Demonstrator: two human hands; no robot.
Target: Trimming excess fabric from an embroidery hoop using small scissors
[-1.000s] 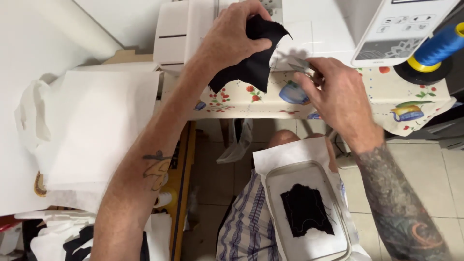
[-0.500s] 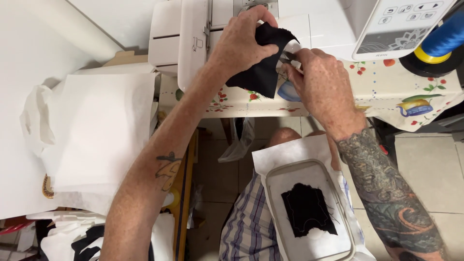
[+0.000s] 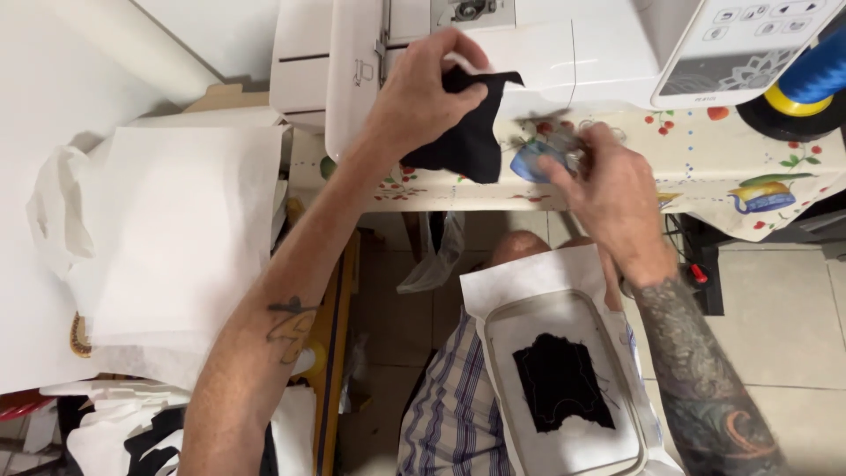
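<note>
Hands now apart: left hand pinches black fabric scrap by its top edge; limp, light. Right hand, below-right, grips something small, unidentifiable.

A home sewing corner: embroidery machine on a patterned tablecloth, tiled floor.

Beige tiled floor from 3 to 6 o'clock. Table edge under a fruit-and-teapot printed cloth at 2 o'clock. White wall at 11. White work surface at 9. Even, bright light.
</note>
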